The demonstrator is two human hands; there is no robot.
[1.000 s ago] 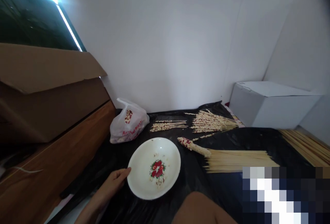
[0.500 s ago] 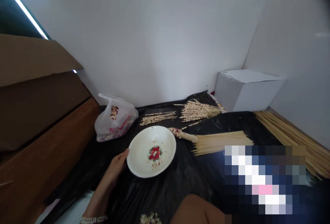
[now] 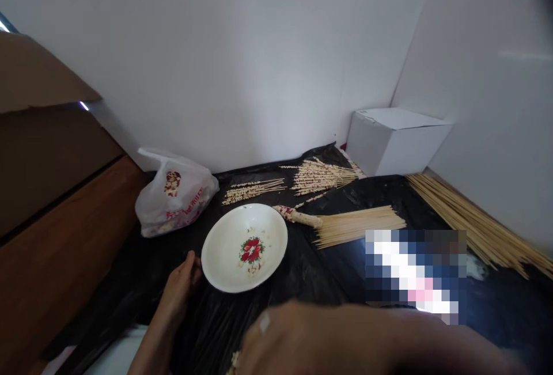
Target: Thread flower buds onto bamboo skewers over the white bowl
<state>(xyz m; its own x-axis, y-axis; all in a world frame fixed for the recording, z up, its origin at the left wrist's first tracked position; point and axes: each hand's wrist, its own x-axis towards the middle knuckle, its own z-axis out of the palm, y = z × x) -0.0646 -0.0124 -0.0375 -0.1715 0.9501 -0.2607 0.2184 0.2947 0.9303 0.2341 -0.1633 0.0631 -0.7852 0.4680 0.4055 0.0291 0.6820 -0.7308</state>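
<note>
A white enamel bowl [image 3: 216, 271] with a red flower print lies on the black plastic sheet, pale crumbs scattered inside. My left hand [image 3: 181, 280] is beside its left rim, thumb raised off the rim and fingers close against the edge; contact is unclear. Low in front of the bowl, my right hand [image 3: 276, 334] is blurred, its fingers mostly hidden. A bit of the pale popcorn-like pieces [image 3: 233, 363] shows beside it. Behind the bowl's right rim lies a pale, red-speckled bundle [image 3: 302, 217], beside a fan of bare sticks [image 3: 358, 225].
A tied white plastic bag [image 3: 177, 196] stands at left. Beaded-looking sticks [image 3: 250, 190] and a larger bunch [image 3: 319, 177] lie along the wall. A white box [image 3: 393, 139] and long sticks [image 3: 466, 219] are at right. A cardboard box [image 3: 38, 150] rises at far left.
My right hand has come into view from the right, low in front. My left thumb has come off the bowl's rim. The whole view has shifted slightly.
</note>
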